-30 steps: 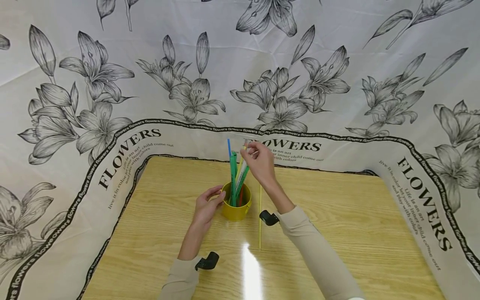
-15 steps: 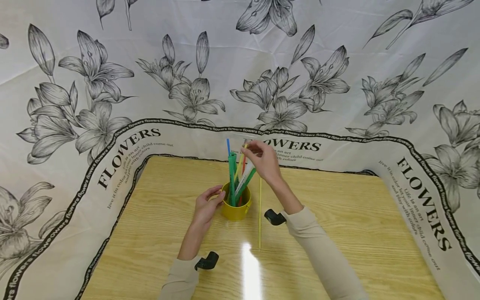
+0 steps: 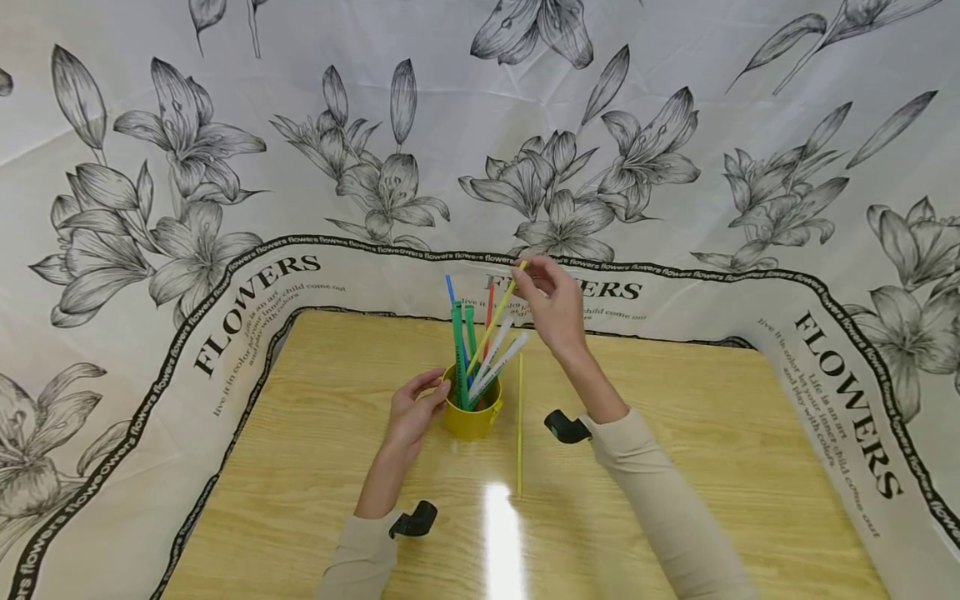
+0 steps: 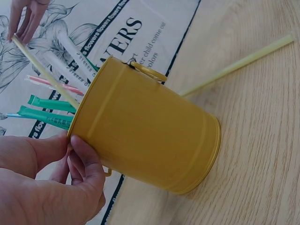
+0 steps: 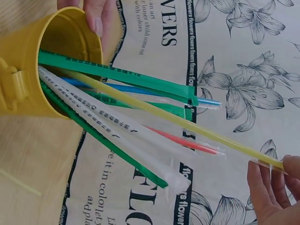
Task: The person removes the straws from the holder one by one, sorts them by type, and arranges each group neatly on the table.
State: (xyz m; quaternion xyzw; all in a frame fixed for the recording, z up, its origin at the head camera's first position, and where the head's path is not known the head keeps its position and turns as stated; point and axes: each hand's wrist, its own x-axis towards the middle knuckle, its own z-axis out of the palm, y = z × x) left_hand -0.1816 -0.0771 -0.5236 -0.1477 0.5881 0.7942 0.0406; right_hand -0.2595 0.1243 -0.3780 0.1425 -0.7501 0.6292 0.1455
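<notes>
My left hand [image 3: 414, 408] pinches the near-left rim of a small yellow metal bucket [image 3: 471, 425], thumb outside, as the left wrist view shows. Between the thumb and fingers of my right hand [image 3: 558, 308] is the top end of a yellow drinking straw [image 5: 187, 123], whose lower end is still inside the bucket. Around it, fanned out of the bucket, stand green-wrapped straws [image 5: 117, 75], white-wrapped straws [image 5: 110, 112], a red straw [image 5: 187, 143] and a blue straw [image 3: 449, 286]. Their lower ends are hidden by the bucket wall.
Another yellow straw [image 3: 520, 450] lies on the wooden table [image 3: 675, 433], just right of the bucket. A flower-printed cloth [image 3: 360, 275] hangs behind the table and along its sides. Each wrist carries a black camera mount [image 3: 566, 427].
My right hand has moved right and up, drawing the yellow straw out further and tilting it right. The white-wrapped straws now lean apart, and the red one shows more. The left hand stays put.
</notes>
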